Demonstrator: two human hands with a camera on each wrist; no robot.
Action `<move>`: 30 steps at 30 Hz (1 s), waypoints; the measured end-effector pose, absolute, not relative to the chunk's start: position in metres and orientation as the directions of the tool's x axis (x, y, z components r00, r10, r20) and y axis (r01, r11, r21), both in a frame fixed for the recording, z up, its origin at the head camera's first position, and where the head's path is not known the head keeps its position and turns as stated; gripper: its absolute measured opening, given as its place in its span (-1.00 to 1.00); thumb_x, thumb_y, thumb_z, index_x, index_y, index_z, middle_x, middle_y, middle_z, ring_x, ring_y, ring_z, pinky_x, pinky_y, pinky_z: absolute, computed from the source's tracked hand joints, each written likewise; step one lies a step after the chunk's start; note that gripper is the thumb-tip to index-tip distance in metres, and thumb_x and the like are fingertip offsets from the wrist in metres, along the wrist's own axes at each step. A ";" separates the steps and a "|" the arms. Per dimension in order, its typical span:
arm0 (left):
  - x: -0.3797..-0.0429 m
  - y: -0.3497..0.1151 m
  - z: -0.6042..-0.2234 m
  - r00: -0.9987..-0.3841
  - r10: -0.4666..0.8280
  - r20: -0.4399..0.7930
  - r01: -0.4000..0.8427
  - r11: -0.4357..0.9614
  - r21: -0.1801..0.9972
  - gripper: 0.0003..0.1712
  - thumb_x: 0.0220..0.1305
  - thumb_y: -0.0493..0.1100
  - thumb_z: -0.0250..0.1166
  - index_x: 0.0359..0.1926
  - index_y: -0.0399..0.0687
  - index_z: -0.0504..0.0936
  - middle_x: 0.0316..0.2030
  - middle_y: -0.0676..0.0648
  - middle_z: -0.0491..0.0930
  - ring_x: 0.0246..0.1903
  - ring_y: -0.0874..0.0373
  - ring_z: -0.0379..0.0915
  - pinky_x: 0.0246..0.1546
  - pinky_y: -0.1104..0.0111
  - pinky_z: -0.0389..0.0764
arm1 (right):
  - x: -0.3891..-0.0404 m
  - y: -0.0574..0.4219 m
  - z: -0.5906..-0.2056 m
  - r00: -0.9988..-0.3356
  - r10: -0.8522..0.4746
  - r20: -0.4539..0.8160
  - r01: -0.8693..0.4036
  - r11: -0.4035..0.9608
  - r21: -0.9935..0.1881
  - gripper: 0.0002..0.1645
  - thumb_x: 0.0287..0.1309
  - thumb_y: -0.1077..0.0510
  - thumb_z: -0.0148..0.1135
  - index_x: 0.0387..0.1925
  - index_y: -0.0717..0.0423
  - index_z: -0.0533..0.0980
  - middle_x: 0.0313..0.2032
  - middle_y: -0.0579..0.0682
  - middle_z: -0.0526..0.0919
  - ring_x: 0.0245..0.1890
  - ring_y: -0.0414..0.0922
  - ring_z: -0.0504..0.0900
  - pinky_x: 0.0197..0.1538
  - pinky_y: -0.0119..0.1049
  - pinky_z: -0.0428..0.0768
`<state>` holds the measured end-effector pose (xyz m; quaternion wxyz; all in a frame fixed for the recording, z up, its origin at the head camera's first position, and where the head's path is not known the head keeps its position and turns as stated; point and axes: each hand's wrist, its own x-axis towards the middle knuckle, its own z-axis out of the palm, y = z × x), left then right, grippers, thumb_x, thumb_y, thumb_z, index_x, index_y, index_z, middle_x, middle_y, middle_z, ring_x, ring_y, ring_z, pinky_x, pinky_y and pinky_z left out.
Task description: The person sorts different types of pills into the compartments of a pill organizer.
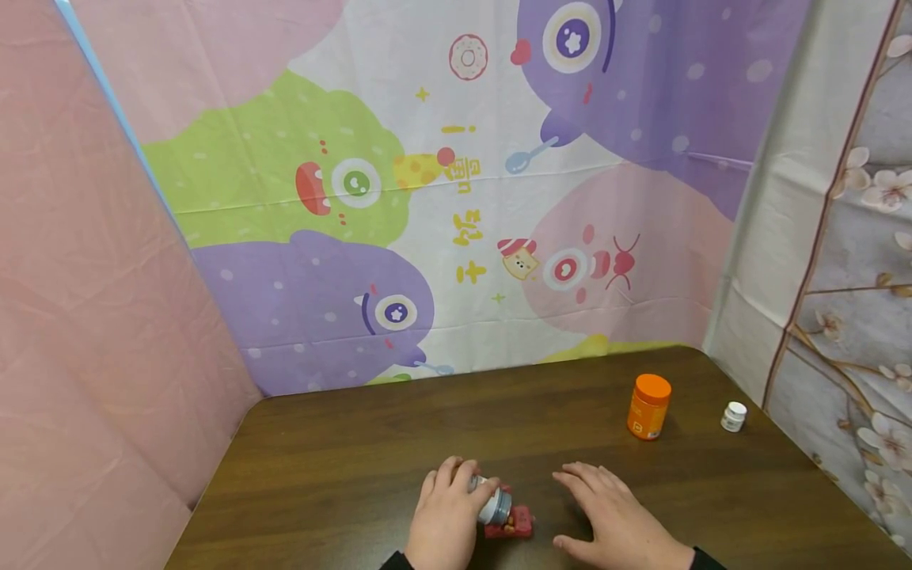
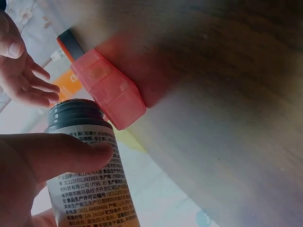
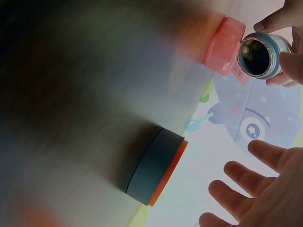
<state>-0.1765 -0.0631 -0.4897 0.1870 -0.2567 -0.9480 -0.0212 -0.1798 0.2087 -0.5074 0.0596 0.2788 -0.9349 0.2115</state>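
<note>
My left hand (image 1: 445, 514) grips a white tablet bottle (image 1: 493, 507) with its cap off, thumb across the label. The bottle (image 2: 87, 156) is tilted, its threaded mouth at a red translucent pill box (image 1: 523, 522) on the table. In the right wrist view, yellowish tablets (image 3: 251, 48) show inside the bottle's mouth. A lettered flap (image 3: 239, 73) shows beside the pill box (image 3: 225, 45). My right hand (image 1: 623, 522) hovers right of the box, fingers spread, holding nothing. Near it lies a dark cap with an orange edge (image 3: 156, 165), hidden in the head view.
An orange jar with an orange lid (image 1: 648, 408) stands at the back right of the brown table (image 1: 342, 467). Farther right is a small white bottle (image 1: 733, 416). A cartoon-printed curtain (image 1: 399, 237) hangs behind the table, with a pink one (image 1: 107, 317) at the left.
</note>
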 end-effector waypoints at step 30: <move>-0.154 -0.079 -0.470 -0.923 0.302 0.239 0.368 0.875 0.314 -0.32 -0.05 0.10 0.51 0.11 0.01 0.56 -0.04 0.00 0.62 -0.08 0.01 0.51 -0.08 0.04 0.55 | -0.186 0.210 -0.503 -0.872 -0.472 0.132 -0.483 0.780 -0.398 -0.12 0.09 -0.29 0.37 0.29 0.14 0.42 0.25 0.07 0.44 0.25 0.11 0.40 0.27 0.27 0.28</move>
